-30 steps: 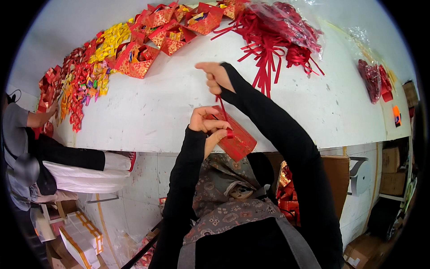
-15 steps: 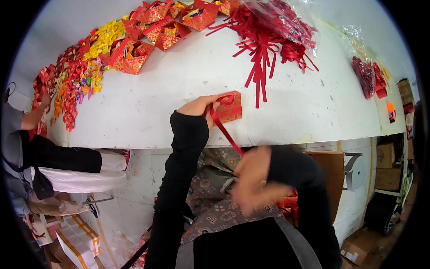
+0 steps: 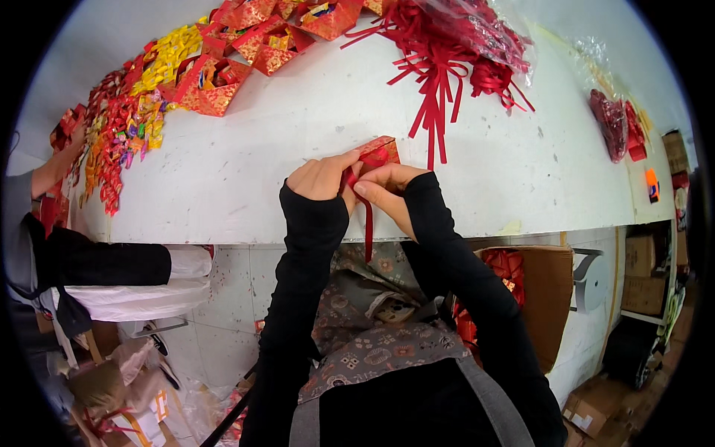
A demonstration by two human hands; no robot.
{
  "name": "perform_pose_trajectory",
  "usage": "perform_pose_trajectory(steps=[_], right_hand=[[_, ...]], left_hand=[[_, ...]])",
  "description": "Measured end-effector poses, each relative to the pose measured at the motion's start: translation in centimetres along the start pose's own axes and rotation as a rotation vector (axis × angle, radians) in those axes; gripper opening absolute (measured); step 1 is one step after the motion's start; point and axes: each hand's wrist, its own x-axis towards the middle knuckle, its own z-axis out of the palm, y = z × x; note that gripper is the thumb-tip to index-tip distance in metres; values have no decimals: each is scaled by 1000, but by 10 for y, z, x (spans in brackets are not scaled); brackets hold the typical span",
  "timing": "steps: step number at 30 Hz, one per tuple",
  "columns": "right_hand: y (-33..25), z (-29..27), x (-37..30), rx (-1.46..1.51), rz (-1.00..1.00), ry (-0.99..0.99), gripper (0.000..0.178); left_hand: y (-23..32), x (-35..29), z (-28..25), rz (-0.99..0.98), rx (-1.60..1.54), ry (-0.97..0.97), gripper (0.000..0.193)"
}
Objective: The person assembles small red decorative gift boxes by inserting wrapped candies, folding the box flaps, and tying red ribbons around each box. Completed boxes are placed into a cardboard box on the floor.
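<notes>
Close to the table's near edge, a small red gift box [image 3: 388,147] with gold pattern is gripped by my left hand [image 3: 322,177], its fingers closed round the left side. A red ribbon [image 3: 369,232] runs over the box, and its loose end hangs down past the table edge. My right hand [image 3: 393,192] is closed, thumb and finger pinching the ribbon right beside the left fingers. Both hands partly cover the box, so the ribbon's path around it is not fully visible.
On the white table [image 3: 246,171], cut red ribbons [image 3: 432,97] lie at the back. Open red boxes [image 3: 272,48] and piled wrapped sweets [image 3: 134,119] spread left, where a co-worker's arm [image 3: 56,167] reaches. A cardboard carton [image 3: 547,305] of red boxes stands at my right.
My right hand has come up from my lap to the box and now pinches the ribbon there. The ribbon, stretched toward me before, now hangs down. The box has tilted slightly.
</notes>
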Motion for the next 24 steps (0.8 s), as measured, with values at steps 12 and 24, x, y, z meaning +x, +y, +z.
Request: perform_pose_trajectory(steps=[12,24], right_hand=[[-8,-30,47,-818,-807,-12,21],[6,-25,52,-377,-536,-117,16]], left_hand=[[-19,-1,-12,-226,-326,-206,24],[-13,-9,-9,-170,-365,-134,29]])
